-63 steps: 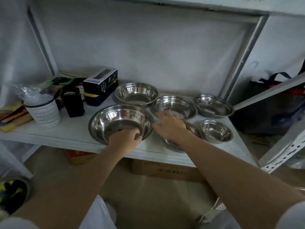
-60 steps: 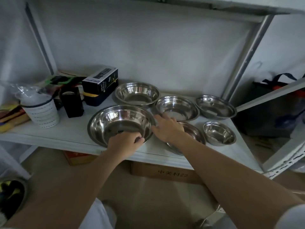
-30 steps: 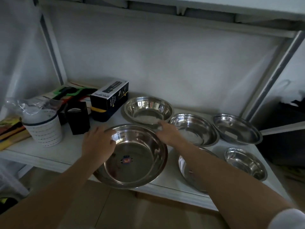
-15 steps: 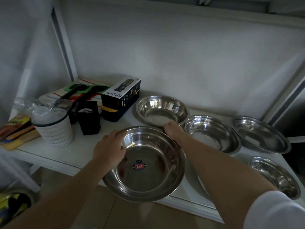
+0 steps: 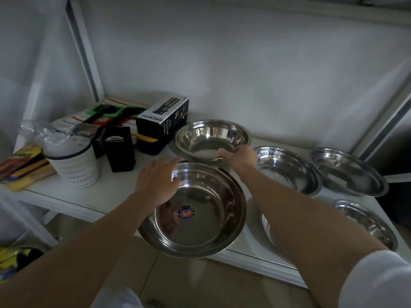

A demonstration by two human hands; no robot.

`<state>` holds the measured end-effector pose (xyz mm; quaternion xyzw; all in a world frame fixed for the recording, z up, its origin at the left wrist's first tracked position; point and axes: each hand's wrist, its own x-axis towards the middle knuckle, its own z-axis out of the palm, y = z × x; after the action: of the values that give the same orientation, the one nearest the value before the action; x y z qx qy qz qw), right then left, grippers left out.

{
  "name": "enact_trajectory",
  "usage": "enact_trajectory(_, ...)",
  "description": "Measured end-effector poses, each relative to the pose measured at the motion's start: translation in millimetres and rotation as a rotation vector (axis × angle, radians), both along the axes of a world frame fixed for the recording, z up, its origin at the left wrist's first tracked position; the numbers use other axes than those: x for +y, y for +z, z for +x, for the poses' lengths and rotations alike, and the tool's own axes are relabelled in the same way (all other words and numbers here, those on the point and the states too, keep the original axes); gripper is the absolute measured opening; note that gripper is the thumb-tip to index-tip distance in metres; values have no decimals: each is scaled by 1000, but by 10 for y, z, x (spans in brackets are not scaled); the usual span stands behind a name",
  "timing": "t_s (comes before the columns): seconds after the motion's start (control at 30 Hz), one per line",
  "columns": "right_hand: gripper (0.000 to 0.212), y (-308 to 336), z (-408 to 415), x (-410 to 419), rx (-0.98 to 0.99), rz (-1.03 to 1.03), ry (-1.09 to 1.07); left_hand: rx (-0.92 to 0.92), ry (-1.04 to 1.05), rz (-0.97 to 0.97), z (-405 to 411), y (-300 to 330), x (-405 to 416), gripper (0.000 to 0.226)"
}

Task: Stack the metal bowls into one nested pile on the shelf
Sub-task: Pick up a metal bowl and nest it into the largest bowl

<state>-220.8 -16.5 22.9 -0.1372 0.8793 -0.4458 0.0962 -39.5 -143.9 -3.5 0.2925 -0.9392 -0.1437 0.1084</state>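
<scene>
Several shiny metal bowls stand on the white shelf [image 5: 106,196]. The large bowl [image 5: 195,210], with a red sticker inside, sits at the front and overhangs the shelf edge. My left hand [image 5: 158,181] holds its left rim, thumb inside. My right hand [image 5: 239,156] grips the near rim of the back bowl [image 5: 211,138], which is slightly tilted. To the right lie a middle bowl [image 5: 287,170], a far-right bowl [image 5: 347,172] and a small front bowl [image 5: 367,223]. My right forearm covers most of another bowl [image 5: 266,225].
Left of the bowls stand a dark spray-bottle box [image 5: 162,123], a black holder [image 5: 120,150] and a white cup [image 5: 73,163] with plastic wrap. Coloured packets lie at the far left. A slanted metal post [image 5: 391,121] bounds the right side.
My right hand left the large bowl's far rim and took hold of the back bowl's near rim. The large bowl came forward over the shelf edge, and the camera moved closer.
</scene>
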Motion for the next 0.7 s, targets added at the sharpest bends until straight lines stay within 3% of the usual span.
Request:
enact_trajectory(0.1,16,70,-12,19,-49,-105,-117,88,-37,124,-56,71,38,61)
enact_trajectory(0.2,7,174,-24,73,-68,-196,-191,198,-44,383,-123,245,130,63)
enact_trajectory(0.33,20,452,53,221,6,-289,-163,536,83,750,-213,499,214,52)
enact_trajectory(0.43,25,667,191,381,2,-355,-98,760,233,849,-158,683,261,52)
enact_trajectory(0.5,37,785,341,500,-5,-375,-35,810,305,772,-36,780,286,59)
enact_trajectory(0.6,60,846,582,661,-3,-342,5,716,392,551,239,863,286,46)
enact_trajectory(0.7,45,835,768,748,90,-236,26,641,395,495,519,850,291,31)
